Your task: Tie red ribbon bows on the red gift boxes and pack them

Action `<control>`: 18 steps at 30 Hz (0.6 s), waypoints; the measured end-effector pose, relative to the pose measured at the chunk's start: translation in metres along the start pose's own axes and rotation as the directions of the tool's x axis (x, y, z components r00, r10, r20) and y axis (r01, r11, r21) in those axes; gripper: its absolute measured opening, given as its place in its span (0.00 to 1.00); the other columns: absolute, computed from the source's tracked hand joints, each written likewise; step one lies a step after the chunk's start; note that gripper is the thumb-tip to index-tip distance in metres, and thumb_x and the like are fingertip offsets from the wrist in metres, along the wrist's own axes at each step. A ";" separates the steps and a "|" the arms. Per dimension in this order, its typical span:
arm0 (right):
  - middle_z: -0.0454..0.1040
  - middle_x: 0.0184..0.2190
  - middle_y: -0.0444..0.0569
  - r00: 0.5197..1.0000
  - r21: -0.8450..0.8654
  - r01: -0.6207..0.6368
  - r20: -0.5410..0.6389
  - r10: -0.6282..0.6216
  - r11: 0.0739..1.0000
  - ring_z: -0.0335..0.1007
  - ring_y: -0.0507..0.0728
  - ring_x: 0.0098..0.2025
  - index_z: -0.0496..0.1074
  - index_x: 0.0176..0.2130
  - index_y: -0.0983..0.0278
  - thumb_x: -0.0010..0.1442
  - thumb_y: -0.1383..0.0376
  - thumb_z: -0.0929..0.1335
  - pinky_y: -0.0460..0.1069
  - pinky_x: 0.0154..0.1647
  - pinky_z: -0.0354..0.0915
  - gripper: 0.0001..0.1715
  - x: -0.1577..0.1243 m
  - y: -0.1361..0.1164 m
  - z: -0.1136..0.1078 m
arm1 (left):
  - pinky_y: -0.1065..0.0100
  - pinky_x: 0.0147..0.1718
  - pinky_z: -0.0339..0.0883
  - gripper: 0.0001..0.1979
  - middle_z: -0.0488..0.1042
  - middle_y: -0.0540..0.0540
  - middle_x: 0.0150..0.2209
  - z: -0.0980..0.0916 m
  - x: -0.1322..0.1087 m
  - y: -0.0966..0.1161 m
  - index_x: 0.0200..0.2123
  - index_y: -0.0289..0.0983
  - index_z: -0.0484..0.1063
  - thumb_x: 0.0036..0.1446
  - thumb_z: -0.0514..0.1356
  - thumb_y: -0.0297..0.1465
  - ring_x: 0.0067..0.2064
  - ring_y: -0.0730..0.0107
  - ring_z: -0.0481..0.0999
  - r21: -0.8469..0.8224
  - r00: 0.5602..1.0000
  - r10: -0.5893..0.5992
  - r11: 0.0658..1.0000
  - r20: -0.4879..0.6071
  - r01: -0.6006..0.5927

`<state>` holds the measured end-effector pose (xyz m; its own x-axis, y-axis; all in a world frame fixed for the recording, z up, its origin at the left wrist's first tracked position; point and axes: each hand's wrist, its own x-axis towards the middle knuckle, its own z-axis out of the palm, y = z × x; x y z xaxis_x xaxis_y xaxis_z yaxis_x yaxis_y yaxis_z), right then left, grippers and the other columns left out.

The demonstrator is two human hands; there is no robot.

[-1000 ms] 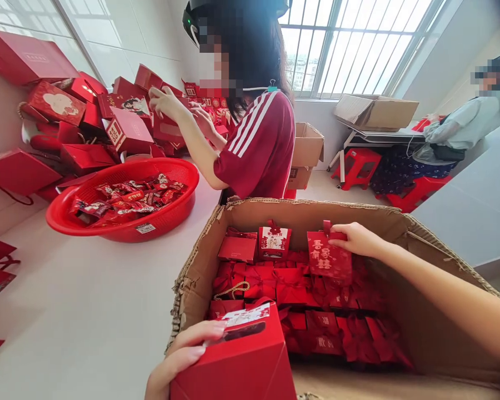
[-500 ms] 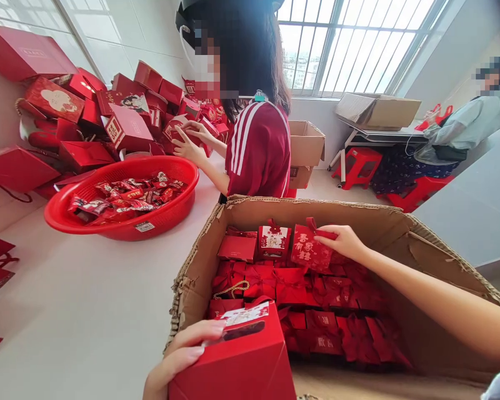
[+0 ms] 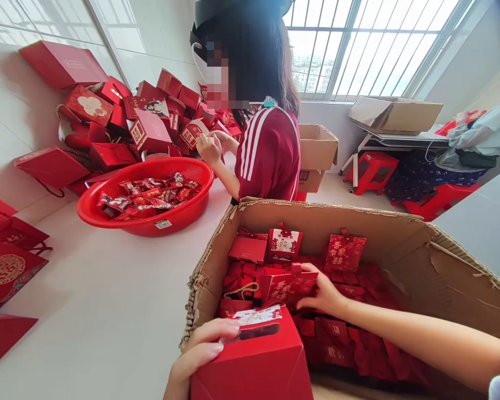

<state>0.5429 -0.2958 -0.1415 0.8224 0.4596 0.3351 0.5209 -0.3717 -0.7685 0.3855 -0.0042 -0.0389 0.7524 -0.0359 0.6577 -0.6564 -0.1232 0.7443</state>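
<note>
Red box [image 3: 252, 368] in left hand [image 3: 200, 347]; lettered box [image 3: 289, 286] in right hand [image 3: 327, 293].

Right of the table [image 3: 116, 300] stands the carton [image 3: 420, 244] with packs [image 3: 248, 248] in it, the right hand [image 3: 327, 291] holding one pack [image 3: 287, 286] above others, and the left hand [image 3: 202, 350] on a box [image 3: 254, 361] before its near left corner. On the table, candies [image 3: 154, 194] lie in the basin [image 3: 187, 214], with a heap [image 3: 116, 158] behind and bags [image 3: 8, 269] to the left. Behind the carton is a co-worker [image 3: 270, 150], right of the heap; farther back, right, a second carton [image 3: 416, 116] sits on a desk [image 3: 400, 140] before the window [image 3: 383, 50].
</note>
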 end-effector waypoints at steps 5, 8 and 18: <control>0.70 0.53 0.57 0.994 -0.045 -0.075 0.070 0.078 0.996 0.63 0.76 0.57 0.65 0.53 0.54 0.37 0.58 0.79 0.72 0.57 0.56 0.45 -0.010 0.016 0.013 | 0.49 0.46 0.72 0.22 0.75 0.38 0.45 0.004 0.002 -0.001 0.52 0.45 0.68 0.55 0.63 0.43 0.47 0.50 0.76 -0.005 1.000 -0.002 1.000 -0.007 0.002; 0.70 0.51 0.55 0.989 -0.006 -0.068 0.130 0.068 0.998 0.66 0.70 0.55 0.64 0.52 0.58 0.43 0.59 0.76 0.65 0.57 0.60 0.38 -0.002 0.004 -0.003 | 0.52 0.47 0.72 0.23 0.73 0.36 0.46 0.007 0.000 -0.002 0.54 0.40 0.65 0.58 0.59 0.44 0.49 0.51 0.75 -0.008 0.999 0.039 0.999 -0.006 -0.039; 0.66 0.50 0.53 0.986 -0.125 0.000 -0.165 -0.021 0.992 0.68 0.61 0.50 0.56 0.57 0.58 0.51 0.56 0.73 0.57 0.52 0.66 0.39 0.076 -0.019 -0.091 | 0.56 0.49 0.72 0.23 0.73 0.37 0.46 0.006 0.004 -0.005 0.54 0.38 0.63 0.59 0.59 0.42 0.50 0.54 0.74 0.017 0.995 0.095 0.995 0.027 -0.096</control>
<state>0.6169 -0.3271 -0.0519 0.8378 0.3283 0.4362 0.5455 -0.4695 -0.6943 0.3916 -0.0094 -0.0407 0.6878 -0.0744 0.7221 -0.7244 -0.1357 0.6759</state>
